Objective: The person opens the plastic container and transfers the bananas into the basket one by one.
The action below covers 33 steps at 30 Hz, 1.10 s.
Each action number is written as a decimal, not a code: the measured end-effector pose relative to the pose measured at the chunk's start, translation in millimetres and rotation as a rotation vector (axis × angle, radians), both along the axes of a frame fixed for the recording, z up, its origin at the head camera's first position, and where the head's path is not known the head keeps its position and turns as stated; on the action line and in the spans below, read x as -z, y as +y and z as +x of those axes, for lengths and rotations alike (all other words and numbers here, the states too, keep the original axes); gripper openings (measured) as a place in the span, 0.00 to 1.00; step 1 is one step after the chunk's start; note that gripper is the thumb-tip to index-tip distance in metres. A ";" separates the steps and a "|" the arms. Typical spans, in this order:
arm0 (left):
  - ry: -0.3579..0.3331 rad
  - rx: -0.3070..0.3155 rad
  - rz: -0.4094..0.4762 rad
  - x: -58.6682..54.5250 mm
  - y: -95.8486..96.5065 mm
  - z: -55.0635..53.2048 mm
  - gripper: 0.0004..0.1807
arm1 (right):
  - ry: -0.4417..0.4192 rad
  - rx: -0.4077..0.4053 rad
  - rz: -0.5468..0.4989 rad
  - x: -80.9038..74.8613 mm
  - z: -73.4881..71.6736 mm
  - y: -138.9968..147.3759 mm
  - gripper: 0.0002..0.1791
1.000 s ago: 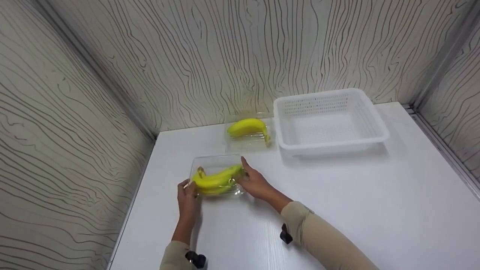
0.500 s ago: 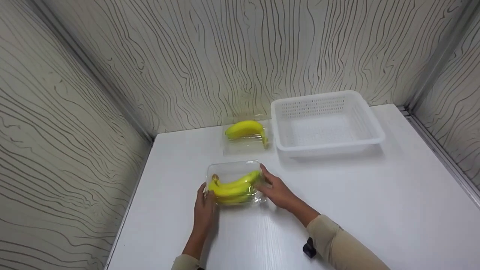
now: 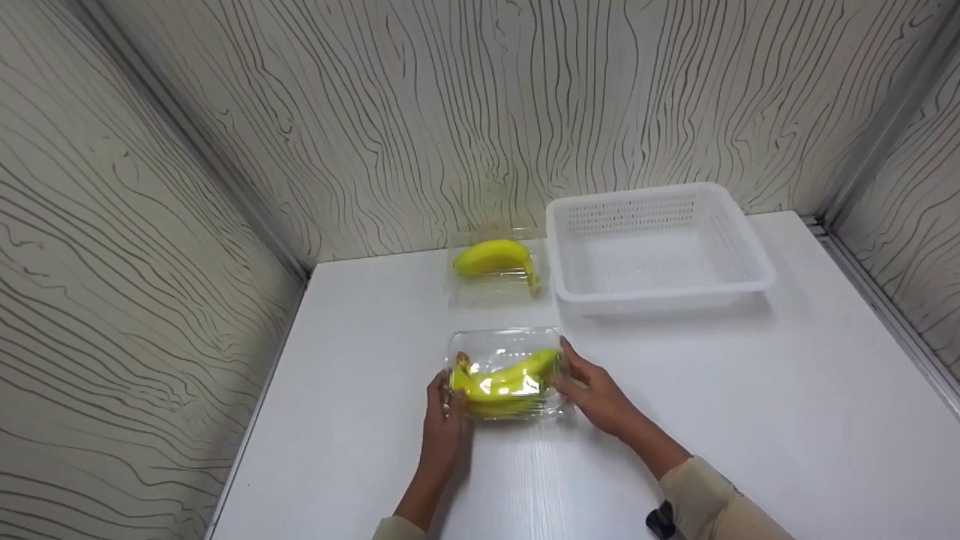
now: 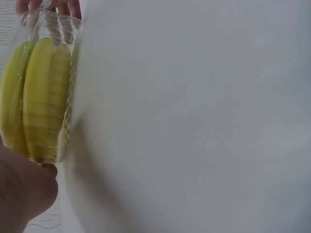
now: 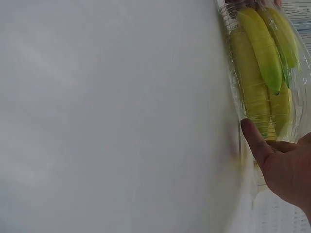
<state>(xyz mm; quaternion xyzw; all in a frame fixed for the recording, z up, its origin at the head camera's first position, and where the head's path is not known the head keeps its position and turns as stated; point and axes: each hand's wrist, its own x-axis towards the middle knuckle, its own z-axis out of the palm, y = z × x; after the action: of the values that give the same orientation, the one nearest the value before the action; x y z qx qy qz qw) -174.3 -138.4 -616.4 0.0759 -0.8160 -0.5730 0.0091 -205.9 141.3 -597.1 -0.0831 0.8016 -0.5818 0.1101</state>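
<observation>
A clear plastic clamshell box with several bananas inside is held between both hands near the middle of the table. My left hand grips its left end, with the thumb towards the near side. At the opposite end my right hand holds on, fingers curled around the corner. In the left wrist view, yellow bananas show through the ribbed plastic. The right wrist view shows bananas with greenish tips behind the clear wall, which the right hand touches at the lower end.
Behind the held box, a single banana sits in another clear plastic container by the back wall. To its right stands a white perforated basket. Patterned wall panels enclose the white table at the back and sides.
Both hands have carried the box of bananas to the right and slightly nearer. Glare has appeared on its top. The back container and the basket stay where they were.
</observation>
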 end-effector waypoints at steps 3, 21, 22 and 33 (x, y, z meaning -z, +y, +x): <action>0.009 0.014 0.026 -0.6 9.6 1.7 0.34 | 0.019 0.011 0.031 1.7 6.4 11.3 0.44; 0.055 0.111 0.119 2.9 42.6 12.5 0.39 | 0.014 0.033 0.071 -0.7 31.4 55.8 0.44; 0.062 0.117 0.122 3.3 43.2 12.5 0.39 | 0.014 0.034 0.071 -1.1 31.7 57.0 0.44; -0.008 0.170 0.070 11.1 35.5 12.7 0.40 | -0.014 0.030 0.020 -2.9 31.4 58.1 0.44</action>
<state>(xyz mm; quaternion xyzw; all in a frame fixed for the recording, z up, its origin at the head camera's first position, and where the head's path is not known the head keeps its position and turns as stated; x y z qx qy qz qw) -161.6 -102.9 -627.5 0.0092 -0.7991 -0.5995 -0.0454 -174.5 199.4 -594.3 -0.0660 0.8077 -0.5758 0.1078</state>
